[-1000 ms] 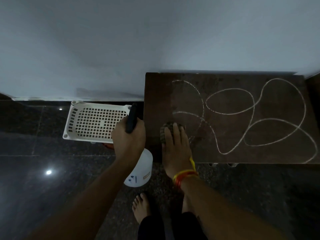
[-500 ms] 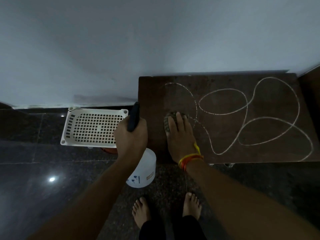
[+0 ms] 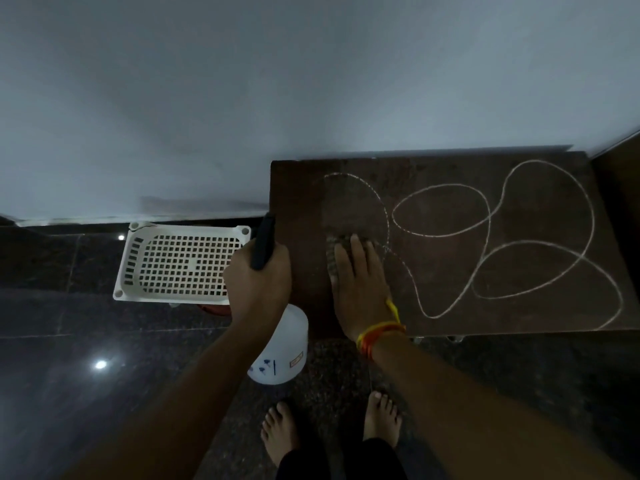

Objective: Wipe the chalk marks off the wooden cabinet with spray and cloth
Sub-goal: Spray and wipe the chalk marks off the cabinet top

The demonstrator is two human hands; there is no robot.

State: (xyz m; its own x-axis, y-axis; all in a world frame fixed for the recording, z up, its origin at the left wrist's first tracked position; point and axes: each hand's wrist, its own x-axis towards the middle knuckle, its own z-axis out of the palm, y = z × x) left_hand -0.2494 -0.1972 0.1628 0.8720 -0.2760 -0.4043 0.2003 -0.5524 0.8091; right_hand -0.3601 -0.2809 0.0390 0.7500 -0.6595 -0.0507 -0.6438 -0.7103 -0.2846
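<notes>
A dark wooden cabinet top (image 3: 450,188) carries looping white chalk marks (image 3: 491,237) across its middle and right. My right hand (image 3: 360,289) presses flat on a dark cloth (image 3: 334,251) near the cabinet's left part, where the chalk line looks fainter. My left hand (image 3: 258,285) grips the black head of a white spray bottle (image 3: 282,348), held off the cabinet's left edge above the floor.
A white perforated plastic basket (image 3: 180,261) lies upside down on the dark glossy floor (image 3: 69,341), left of the cabinet, against the pale wall (image 3: 242,98). My bare feet (image 3: 280,431) stand in front of the cabinet. A wooden surface (image 3: 620,174) adjoins at far right.
My right hand has slid the cloth away from me across the cabinet's left part, and a chalk stroke there has faded. The left hand keeps holding the bottle.
</notes>
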